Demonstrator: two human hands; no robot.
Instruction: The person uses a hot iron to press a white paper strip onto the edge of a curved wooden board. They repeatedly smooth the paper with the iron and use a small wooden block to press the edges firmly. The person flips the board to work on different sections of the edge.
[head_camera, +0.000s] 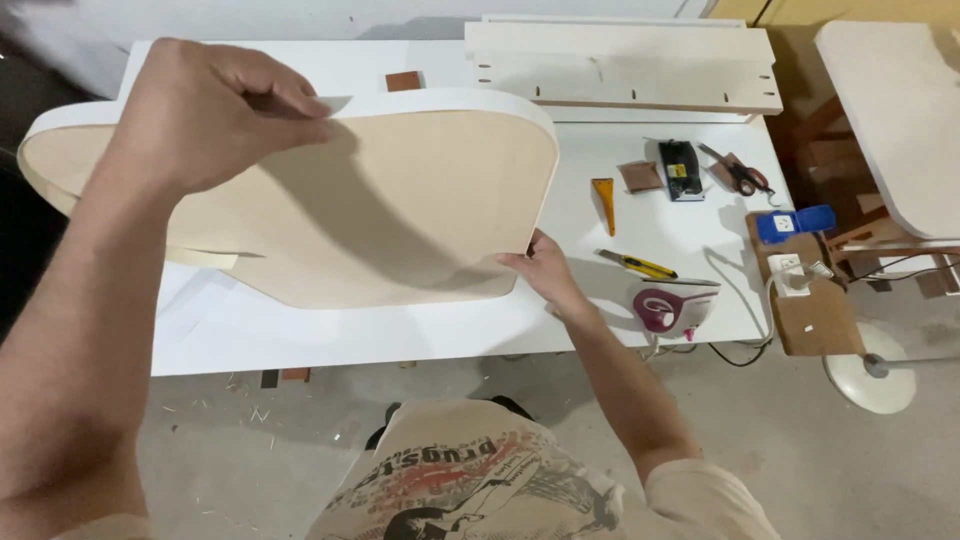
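- Head view: hands first. Our left hand (205, 110) pinches the loose end of a white edge strip (440, 100) between thumb and fingertips, at the upper rim of a rounded wooden panel (380, 210).
- Our right hand (545, 272) grips the panel at its lower right rounded corner, fingers closed on the rim, thumb on the bare wood face.
- We hold the panel tilted up over the left and middle part of the white worktable (620, 215), its bare wood face turned towards us; its left end reaches past the table's left edge.
- The white strip runs along the panel's top rim and round the upper right corner.
- A strip of pale tape (200, 258) hangs at the panel's lower left side.
- Towards the table's right edge lie an orange triangular piece (603, 197), a yellow utility knife (640, 265), a brown sanding pad (640, 176), a black block tool (680, 170) and scissors (738, 172).
- A clothes iron (672, 308), white and purple, stands at the near right edge, just beside our right hand.
- Pale slotted boards (620, 65) lie stacked along the far edge.
- A small brown block (403, 81) sits at the far edge behind the panel.
- Off the right edge, a brown board (815, 315) carries a white socket strip (790, 275), with a blue tool (795, 222) just beyond it.
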